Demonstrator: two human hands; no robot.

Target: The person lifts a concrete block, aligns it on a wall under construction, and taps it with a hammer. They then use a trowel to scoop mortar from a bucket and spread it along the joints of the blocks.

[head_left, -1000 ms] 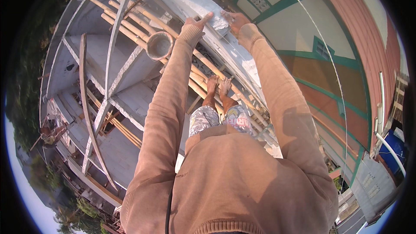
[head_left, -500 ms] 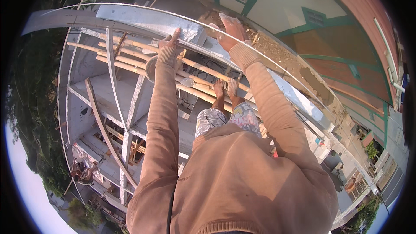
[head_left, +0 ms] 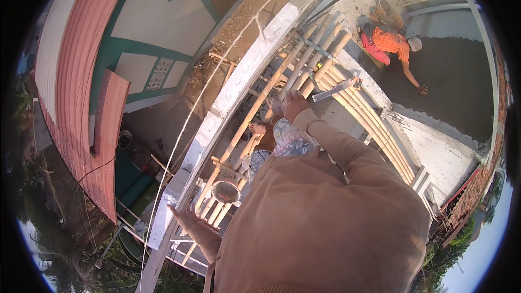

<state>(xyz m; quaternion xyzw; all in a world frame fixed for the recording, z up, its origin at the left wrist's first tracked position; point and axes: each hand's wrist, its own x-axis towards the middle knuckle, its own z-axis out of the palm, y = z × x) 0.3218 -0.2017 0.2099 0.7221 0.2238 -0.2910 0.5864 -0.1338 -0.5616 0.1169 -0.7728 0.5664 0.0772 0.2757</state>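
My left hand [head_left: 189,218] is open at the lower left, fingers spread beside a pale block [head_left: 172,198] on top of the wall. Its fingertips reach the block's edge; whether they press on it is unclear. My right hand [head_left: 294,106] is lowered over the bamboo poles [head_left: 282,84], close to my foot and knee. Its fingers point away and their tips are hidden, so I cannot see a hold on anything. A round bucket [head_left: 226,191] with grey contents sits by the poles between my left hand and my legs.
A white string [head_left: 205,88] runs along the block wall [head_left: 233,84]. Beyond the wall, the ground lies lower, beside a green-trimmed house [head_left: 157,19]. At right, a co-worker in orange [head_left: 392,42] reaches over a dark grey surface [head_left: 456,76]. A flat metal piece [head_left: 332,90] lies near the poles.
The view has swung round toward the wall's other end. My left hand has left the long block's top; my right hand has dropped from beyond the string to near my legs.
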